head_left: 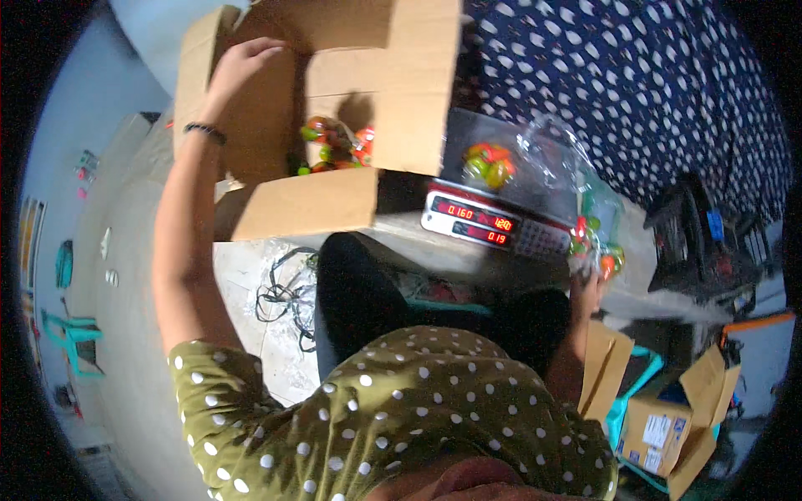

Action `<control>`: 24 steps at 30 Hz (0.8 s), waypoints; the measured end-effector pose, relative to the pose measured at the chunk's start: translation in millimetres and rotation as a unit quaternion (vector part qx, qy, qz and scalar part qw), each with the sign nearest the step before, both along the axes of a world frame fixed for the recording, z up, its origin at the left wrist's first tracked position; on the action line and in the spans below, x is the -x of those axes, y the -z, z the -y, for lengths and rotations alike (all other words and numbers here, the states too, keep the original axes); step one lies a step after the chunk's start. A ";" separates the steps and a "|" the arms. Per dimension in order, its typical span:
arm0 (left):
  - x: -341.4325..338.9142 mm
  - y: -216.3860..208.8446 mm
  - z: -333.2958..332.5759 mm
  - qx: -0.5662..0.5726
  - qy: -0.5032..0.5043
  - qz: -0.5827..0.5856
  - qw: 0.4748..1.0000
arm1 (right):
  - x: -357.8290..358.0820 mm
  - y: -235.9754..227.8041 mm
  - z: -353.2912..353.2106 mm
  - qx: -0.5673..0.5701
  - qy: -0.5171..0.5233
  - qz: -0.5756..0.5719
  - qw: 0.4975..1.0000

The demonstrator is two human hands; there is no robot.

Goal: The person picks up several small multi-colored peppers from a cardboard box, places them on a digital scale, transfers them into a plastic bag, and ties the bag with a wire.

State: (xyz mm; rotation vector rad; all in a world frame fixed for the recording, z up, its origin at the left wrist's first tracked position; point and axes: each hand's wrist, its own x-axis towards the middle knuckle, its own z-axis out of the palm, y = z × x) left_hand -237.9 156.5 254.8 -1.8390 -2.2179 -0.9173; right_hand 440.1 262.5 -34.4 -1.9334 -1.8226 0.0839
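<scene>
My left hand [244, 63] is over the left side of an open cardboard box [413, 83], its fingers loosely stretched and nothing visible in them. Inside the box lie several bunches of small shiny red, orange and green pieces [327, 142], too blurred to name. My right hand [588, 288], low at the right, is closed on a clear plastic bag of similar colourful pieces [608, 250]. Between my hands stands a digital scale [476, 220] with lit red digits. Another bag of colourful pieces [489, 165] rests on its dark pan, beside crumpled clear plastic [551, 150].
Dark blue cloth with white spots [601, 58] hangs behind the scale. A black crate-like object [702, 242] stands at the right, with an opened carton [660, 430] lower down. Black straps [284, 292] lie on the floor near my knees; a teal chair [75, 338] stands far left.
</scene>
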 end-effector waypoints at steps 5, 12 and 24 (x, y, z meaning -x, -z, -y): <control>6.2 17.4 -54.2 0.043 -0.066 -0.096 0.992 | -45.3 78.9 10.6 0.126 0.094 0.076 0.985; -8.1 74.5 -58.6 0.203 0.023 -0.062 0.977 | -28.7 55.7 7.3 0.235 0.101 -0.154 0.954; 19.8 125.8 -59.5 0.294 0.015 -0.079 0.952 | -45.6 67.6 -1.5 0.278 0.084 -0.153 0.945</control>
